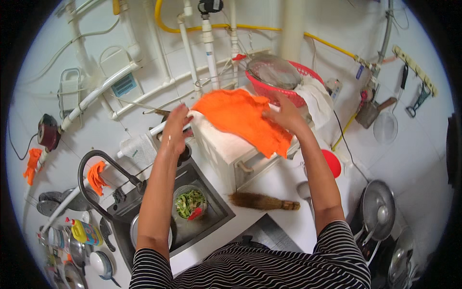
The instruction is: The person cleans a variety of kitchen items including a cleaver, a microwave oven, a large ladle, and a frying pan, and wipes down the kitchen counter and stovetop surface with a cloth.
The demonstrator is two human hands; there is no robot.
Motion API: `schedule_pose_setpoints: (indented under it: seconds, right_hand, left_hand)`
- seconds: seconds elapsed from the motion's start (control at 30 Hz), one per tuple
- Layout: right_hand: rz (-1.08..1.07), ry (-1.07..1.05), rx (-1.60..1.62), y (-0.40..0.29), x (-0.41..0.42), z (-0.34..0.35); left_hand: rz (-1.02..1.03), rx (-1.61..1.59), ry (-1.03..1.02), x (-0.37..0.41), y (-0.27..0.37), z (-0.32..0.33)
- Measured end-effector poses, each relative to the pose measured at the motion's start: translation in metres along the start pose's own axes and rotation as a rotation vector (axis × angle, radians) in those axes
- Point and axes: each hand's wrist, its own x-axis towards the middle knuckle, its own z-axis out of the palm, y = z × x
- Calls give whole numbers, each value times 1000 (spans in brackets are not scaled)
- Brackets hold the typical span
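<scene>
An orange cloth (238, 117) lies spread over the top of a white box-shaped appliance (216, 153), which looks like a countertop oven with a front handle. Under the orange cloth is a white cover (225, 142). My left hand (175, 128) is raised beside the appliance's left top corner, fingers apart and holding nothing. Over the right part of the orange cloth is my right hand (285, 113), blurred, with thumb and fingers spread. Its thumb overlaps the cloth's edge; whether it touches is unclear. A red plastic basket (261, 88) with a mesh strainer (276, 74) stands just behind.
Left of the appliance is a dark sink (213, 213) holding a bowl of cut green vegetables (189, 202), with a curved black faucet (85, 162) above. A straw brush (263, 201) lies on the counter in front. A wok (377, 206) stands at the right. Pipes (209, 47) line the wall.
</scene>
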Motion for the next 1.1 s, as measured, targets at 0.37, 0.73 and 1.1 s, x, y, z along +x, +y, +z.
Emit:
schedule_pose_setpoints:
  seconds: [0.37, 0.73, 1.1]
  right_hand:
    - [-229, -782, -518, 54, 66, 102]
    - [-157, -739, -553, 68, 142, 223]
    - [-422, -878, -428, -34, -8, 135]
  left_hand:
    - [-278, -175, 387, -141, -156, -157]
    - [-389, -346, 686, -221, -201, -174]
    - [-405, -296, 372, -177, -176, -162]
